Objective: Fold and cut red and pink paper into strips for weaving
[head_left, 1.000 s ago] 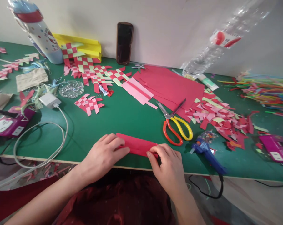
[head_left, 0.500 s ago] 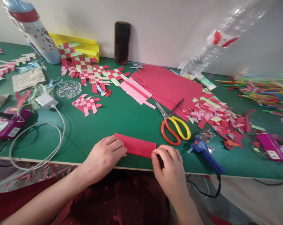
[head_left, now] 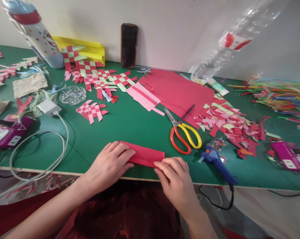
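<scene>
A folded strip of red paper (head_left: 148, 154) lies at the front of the green table, held between both hands. My left hand (head_left: 112, 159) is closed over its left end, fingertips on the paper. At the lower right corner, my right hand (head_left: 173, 172) pinches the near edge between thumb and fingers. That edge lifts slightly, showing a crease along it. Scissors (head_left: 181, 131) with one orange and one yellow handle lie spread beyond my right hand. A blue glue gun (head_left: 218, 162) rests to the right of them.
Woven paper fish (head_left: 90, 71) cluster at the back left, near a water bottle (head_left: 37, 36). Red paper sheets (head_left: 182, 91) and paper scraps (head_left: 231, 119) lie at the back right. A phone (head_left: 129, 45) leans on the wall. A white cable (head_left: 66, 132) loops at the left.
My right hand has shifted left along the strip's near edge and its thumb has closed in. The near edge is now raised, with a crease visible. My left hand has barely moved.
</scene>
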`<action>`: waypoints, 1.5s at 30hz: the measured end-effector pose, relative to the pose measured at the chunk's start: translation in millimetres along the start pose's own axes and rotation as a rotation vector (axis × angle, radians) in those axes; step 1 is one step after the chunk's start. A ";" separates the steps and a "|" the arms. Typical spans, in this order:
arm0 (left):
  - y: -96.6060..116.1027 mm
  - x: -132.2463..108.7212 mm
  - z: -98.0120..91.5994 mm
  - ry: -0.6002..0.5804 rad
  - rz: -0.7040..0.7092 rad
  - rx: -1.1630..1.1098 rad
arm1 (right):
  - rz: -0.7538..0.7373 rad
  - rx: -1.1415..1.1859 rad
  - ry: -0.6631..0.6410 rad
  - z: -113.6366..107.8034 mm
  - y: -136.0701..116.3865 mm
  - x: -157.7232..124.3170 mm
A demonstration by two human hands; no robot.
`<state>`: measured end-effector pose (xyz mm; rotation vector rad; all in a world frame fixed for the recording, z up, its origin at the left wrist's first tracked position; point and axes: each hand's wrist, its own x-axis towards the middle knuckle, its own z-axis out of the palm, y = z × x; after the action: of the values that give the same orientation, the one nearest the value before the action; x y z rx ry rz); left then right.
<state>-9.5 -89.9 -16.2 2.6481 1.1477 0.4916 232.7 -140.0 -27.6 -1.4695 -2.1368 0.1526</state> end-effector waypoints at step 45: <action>9.9 -34.4 16.9 -0.056 0.040 0.210 | 0.169 -0.531 0.111 -21.9 -0.9 -31.5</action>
<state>-18.5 -122.9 -36.1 2.8468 1.1918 0.3165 250.9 -172.9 -20.1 -1.8997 -2.0510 -0.4605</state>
